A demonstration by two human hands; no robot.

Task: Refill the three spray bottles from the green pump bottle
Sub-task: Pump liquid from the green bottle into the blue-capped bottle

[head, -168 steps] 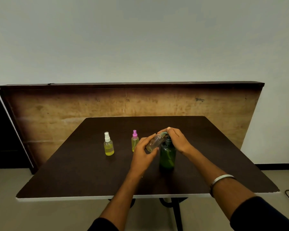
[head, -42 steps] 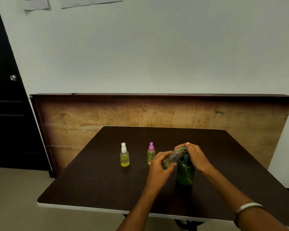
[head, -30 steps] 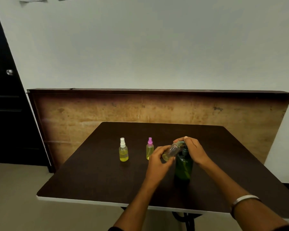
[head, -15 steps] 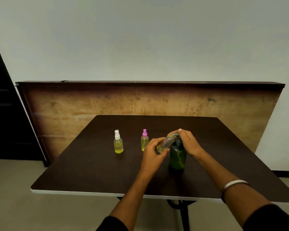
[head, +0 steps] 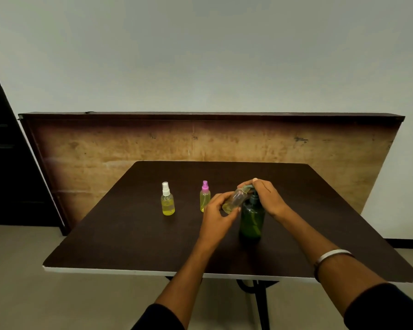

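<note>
**A:** At the near edge of the picture, what do you see?

**B:** Two forearms in dark sleeves reach forward over a dark brown table (head: 134,246). The right wrist wears a pale bangle (head: 332,254).

**A:** And the hands?

**B:** The left hand (head: 216,216) curls its fingers round a small clear bottle (head: 234,201), holding it tilted, mouth raised toward the pump spout. A little yellow liquid sits in its low end. The right hand (head: 267,197) lies curled over the pump head of the green pump bottle (head: 252,219), which stands upright on the table, just right of the left hand.

**A:** Beyond them?

**B:** Two capped spray bottles of yellow liquid stand upright to the left: the pink-topped bottle (head: 204,197) just beside the left hand, the white-topped bottle (head: 167,200) further left, apart from it.

**A:** Behind the table?

**B:** A worn wooden board (head: 105,148) leans against a pale wall.
</note>
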